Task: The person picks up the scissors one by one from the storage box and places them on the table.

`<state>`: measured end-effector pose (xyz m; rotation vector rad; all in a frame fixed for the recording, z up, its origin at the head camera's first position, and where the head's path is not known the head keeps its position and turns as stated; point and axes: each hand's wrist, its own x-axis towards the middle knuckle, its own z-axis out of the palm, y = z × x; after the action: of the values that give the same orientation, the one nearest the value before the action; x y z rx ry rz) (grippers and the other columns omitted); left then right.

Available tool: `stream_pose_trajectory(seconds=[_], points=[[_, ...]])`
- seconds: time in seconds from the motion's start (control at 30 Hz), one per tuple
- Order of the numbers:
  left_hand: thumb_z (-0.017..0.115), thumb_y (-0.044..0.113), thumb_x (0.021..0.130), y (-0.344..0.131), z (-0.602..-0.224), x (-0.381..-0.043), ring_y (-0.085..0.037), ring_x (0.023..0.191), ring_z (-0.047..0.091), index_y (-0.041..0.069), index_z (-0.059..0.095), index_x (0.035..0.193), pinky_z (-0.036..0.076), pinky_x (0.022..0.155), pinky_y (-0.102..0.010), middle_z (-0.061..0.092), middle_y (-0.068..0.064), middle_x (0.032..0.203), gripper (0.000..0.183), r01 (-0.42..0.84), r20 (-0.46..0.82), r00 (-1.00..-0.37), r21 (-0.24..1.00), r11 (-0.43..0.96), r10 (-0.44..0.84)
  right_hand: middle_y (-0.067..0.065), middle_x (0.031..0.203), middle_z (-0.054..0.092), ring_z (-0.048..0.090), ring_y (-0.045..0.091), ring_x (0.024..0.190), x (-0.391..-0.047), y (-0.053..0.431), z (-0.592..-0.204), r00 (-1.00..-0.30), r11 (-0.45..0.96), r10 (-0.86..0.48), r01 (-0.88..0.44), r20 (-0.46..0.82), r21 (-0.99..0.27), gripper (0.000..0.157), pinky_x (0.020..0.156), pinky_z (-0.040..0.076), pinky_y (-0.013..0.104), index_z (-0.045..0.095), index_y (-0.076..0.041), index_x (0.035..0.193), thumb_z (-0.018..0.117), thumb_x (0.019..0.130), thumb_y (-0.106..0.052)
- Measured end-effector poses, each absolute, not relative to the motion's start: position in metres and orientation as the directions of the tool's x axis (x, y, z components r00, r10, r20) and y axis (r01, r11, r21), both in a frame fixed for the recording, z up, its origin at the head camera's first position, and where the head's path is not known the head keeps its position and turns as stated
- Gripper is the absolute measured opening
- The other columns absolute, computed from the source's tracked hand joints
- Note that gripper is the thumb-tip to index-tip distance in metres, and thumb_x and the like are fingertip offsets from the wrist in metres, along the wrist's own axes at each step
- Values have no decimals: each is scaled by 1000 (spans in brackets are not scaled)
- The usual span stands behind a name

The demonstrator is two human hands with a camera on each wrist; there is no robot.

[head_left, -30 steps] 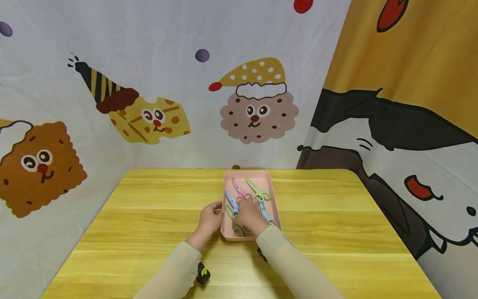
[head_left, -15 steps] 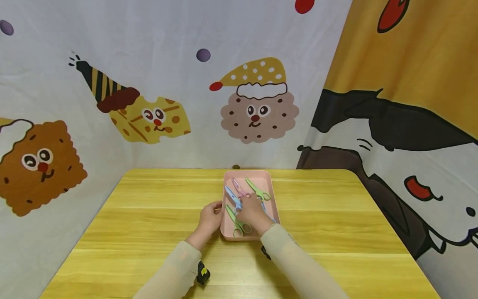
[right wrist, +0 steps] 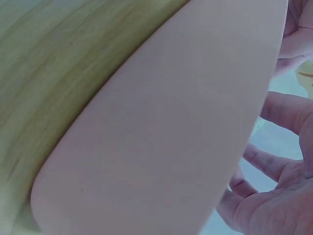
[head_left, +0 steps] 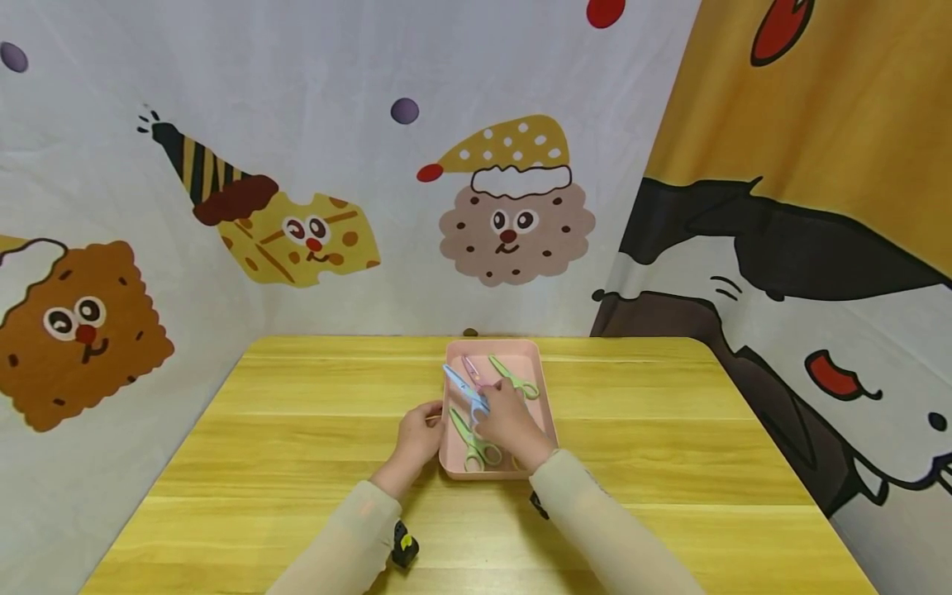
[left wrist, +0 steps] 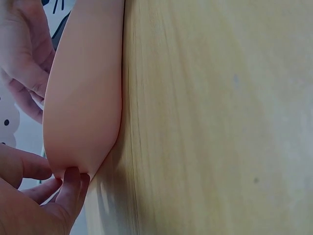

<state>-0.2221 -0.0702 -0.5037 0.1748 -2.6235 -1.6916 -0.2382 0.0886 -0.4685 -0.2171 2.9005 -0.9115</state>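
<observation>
A pink tray [head_left: 483, 476] holds several pairs of children's scissors. My right hand [head_left: 515, 423] is over the tray, pinching blue scissors [head_left: 463, 385] near the handles, with their blades pointing up and left toward the left rim. Green scissors [head_left: 464, 430] lie below them, pink scissors [head_left: 471, 368] and more green scissors [head_left: 507, 371] behind. At the tray's left side, my left hand [head_left: 415, 438] grips the edge; in the left wrist view its fingers [left wrist: 71, 183] bend against the outer wall. The right wrist view shows mostly tray wall [right wrist: 156, 127], hiding the scissors.
The tray stands on a wooden table [head_left: 335, 388], near its far edge. Right behind hangs a white curtain [head_left: 335, 83] with cartoon prints. A small black device [head_left: 404, 545] is at the left wrist, another [head_left: 539, 504] at the right.
My right hand has shifted slightly right, and the blue scissors have moved up and left, with more of them showing. The lower green scissors are uncovered. My left hand has stayed put.
</observation>
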Motion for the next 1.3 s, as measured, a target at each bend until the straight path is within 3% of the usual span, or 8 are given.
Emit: stream_pose_trajectory(seconds=[0.4, 0.53, 0.67, 1.0, 1.3], points=[[55, 1, 88, -69, -505, -222, -27, 101, 64, -3, 60, 122, 57, 81, -33, 64, -18, 115, 35, -110, -74, -992, 910, 400, -105, 12, 129, 44, 47, 26, 102, -233, 101, -461, -987, 831, -153, -105, -43, -546, 55, 77, 50, 35, 53, -12, 134, 71, 83, -23], [54, 2, 89, -69, -506, -222, -26, 102, 63, -2, 60, 123, 57, 81, -32, 64, -16, 116, 35, -120, -84, -991, 908, 403, -105, 10, 129, 47, 48, 26, 103, -233, 106, -457, -990, 877, -141, -114, -22, -467, 54, 82, 47, 39, 56, -15, 131, 72, 81, -27], [54, 2, 88, -69, -506, -222, -25, 102, 63, -2, 60, 123, 57, 81, -32, 64, -16, 115, 36, -120, -83, -991, 907, 403, -109, 13, 123, 50, 48, 27, 98, -236, 110, -458, -987, 897, -161, -154, 17, -415, 56, 80, 45, 39, 58, -12, 128, 76, 76, -25], [54, 0, 88, -68, -507, -223, -27, 101, 64, -4, 60, 122, 57, 81, -32, 65, -17, 114, 35, -118, -79, -990, 912, 394, -114, 17, 121, 45, 43, 30, 106, -243, 121, -461, -989, 855, -149, -140, 22, -499, 64, 84, 49, 39, 55, -5, 130, 80, 72, -17], [54, 0, 87, -69, -505, -224, -26, 101, 64, -3, 60, 123, 57, 82, -32, 65, -17, 115, 36, -116, -75, -991, 908, 403, -115, 17, 122, 46, 43, 31, 104, -245, 130, -458, -993, 858, -119, -107, 9, -502, 54, 79, 51, 41, 56, -4, 128, 74, 78, -18]])
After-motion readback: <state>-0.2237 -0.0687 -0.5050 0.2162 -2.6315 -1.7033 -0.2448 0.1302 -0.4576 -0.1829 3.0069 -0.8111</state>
